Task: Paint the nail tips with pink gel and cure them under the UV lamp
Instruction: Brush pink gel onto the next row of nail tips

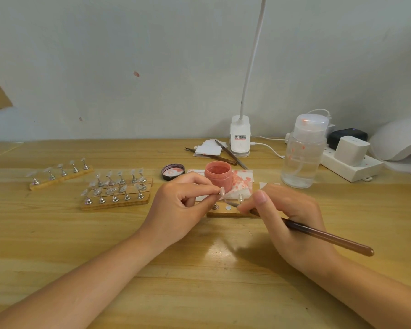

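My left hand (185,203) pinches a small nail tip (222,192) on its metal stand, held just in front of the open jar of pink gel (218,175). My right hand (287,214) grips a brown brush (328,237) like a pen, its fine tip pointing left toward the nail tip. Under both hands lies a wooden holder strip (226,211) with a metal stand and a round magnet spot. The white UV lamp (399,143) sits at the far right edge of the wooden table (199,269).
Two wooden strips with several clear nail tips on stands lie at the left (62,173) (115,191). The jar's black lid (173,171), stained paper wipes (241,179), a clear pump bottle (303,153), spare brushes (230,154), a clip lamp (240,138) and a power strip (349,165) stand behind.
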